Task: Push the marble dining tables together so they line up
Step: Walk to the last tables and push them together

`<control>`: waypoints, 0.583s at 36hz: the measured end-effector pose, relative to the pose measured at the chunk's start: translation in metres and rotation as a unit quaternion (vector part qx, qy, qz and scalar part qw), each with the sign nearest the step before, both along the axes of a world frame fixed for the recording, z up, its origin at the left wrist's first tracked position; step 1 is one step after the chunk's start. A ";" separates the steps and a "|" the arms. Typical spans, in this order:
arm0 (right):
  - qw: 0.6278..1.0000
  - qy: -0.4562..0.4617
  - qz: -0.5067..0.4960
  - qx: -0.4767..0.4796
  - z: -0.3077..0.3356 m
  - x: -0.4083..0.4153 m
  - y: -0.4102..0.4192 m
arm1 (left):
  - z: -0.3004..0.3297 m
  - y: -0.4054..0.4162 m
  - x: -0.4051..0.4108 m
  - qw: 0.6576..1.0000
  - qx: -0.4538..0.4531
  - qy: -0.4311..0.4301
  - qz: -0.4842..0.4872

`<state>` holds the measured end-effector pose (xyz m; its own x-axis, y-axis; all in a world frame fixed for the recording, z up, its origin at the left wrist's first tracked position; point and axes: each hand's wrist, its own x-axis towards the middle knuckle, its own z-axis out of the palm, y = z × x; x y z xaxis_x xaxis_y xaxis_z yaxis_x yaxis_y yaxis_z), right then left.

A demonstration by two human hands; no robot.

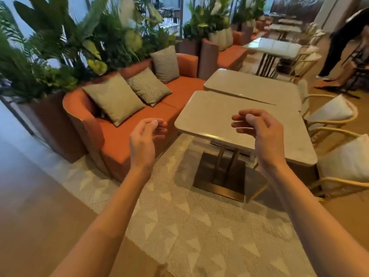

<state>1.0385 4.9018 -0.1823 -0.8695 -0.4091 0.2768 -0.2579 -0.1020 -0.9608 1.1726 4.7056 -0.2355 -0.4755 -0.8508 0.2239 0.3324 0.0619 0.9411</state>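
Ahead of you, the near table (209, 116) stands beside the far table (253, 86), their tops apparently touching at the right while a thin wedge of gap opens leftward. Your left hand (146, 134) and right hand (257, 126) hover empty, fingers loosely curled.

An orange sofa (139, 124) carrying three cushions, two plain (113, 99) and (165, 63) and one checked (148, 86), backs onto a bank of leafy green plants (65, 47). Rattan chairs with white seat pads (331, 112) stand at right on a patterned rug (189, 226). Beyond, a person in dark clothing (343, 41) bends near further tables (275, 47).
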 end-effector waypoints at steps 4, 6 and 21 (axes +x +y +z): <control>0.999 -0.035 -0.028 0.002 -0.018 -0.063 -0.049 | -0.011 -0.053 -0.072 0.999 0.015 -0.042 -0.014; 0.998 -0.048 -0.030 0.019 -0.028 -0.087 -0.071 | -0.018 -0.072 -0.097 0.998 0.018 -0.059 -0.018; 0.979 -0.135 -0.065 0.140 -0.179 -0.281 -0.271 | -0.154 -0.265 -0.307 0.957 -0.029 -0.279 -0.077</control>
<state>0.7577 4.6312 -0.3614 -0.9455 -0.3165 -0.0768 0.0157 0.1914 -0.9814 0.8660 4.4409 -0.3899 -0.6538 -0.7544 -0.0577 -0.2122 0.1097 0.9710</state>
